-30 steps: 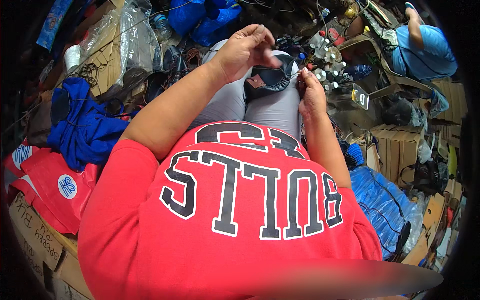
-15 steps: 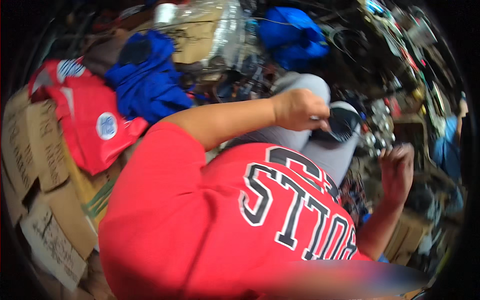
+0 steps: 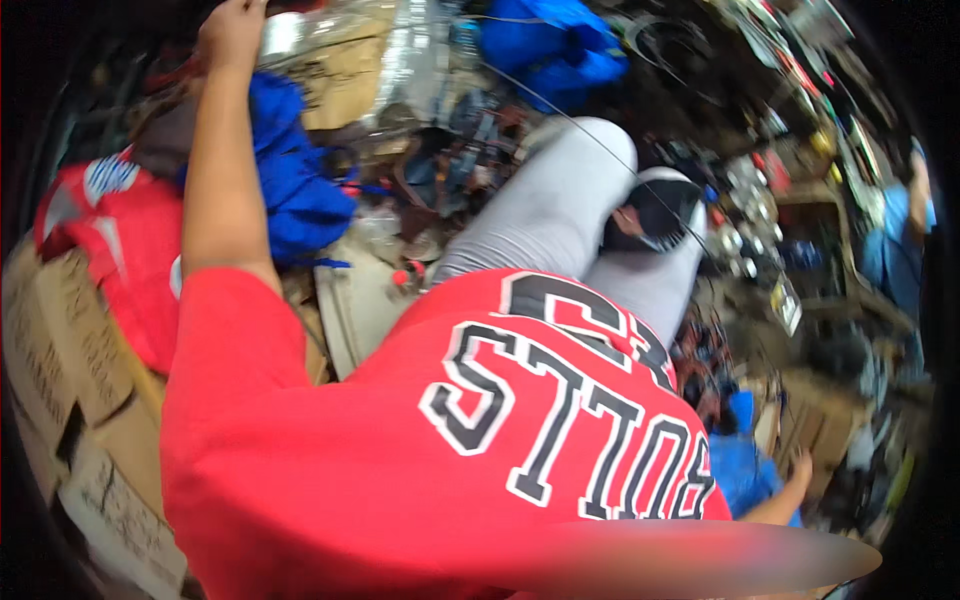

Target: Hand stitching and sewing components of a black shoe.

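My left arm stretches out to the far left, and my left hand [image 3: 230, 38] is closed near the top edge, above a blue cloth item [image 3: 285, 170]. What its fingers hold, if anything, is too small to make out. A thin dark cord [image 3: 562, 112] runs slantwise across my grey-clad legs [image 3: 545, 205]; its ends are unclear. Between my knees lies a dark rounded object [image 3: 660, 205] with a ribbed lower edge. Low on the right, my right hand [image 3: 798, 472] is beside blue plastic [image 3: 745, 465], small and partly smeared, its fingers unclear.
Flattened cardboard [image 3: 75, 340] and a red bag [image 3: 110, 245] lie on the left. A blue bag [image 3: 550, 50] sits beyond my knees, near clear plastic packing [image 3: 400, 60]. Several shiny round parts [image 3: 745, 215] are heaped right of my legs. Another person's arm [image 3: 918, 190] shows far right.
My left hand has swung from above my knees to the far upper left. My right hand has dropped back toward the lower right. The cord now shows across my legs.
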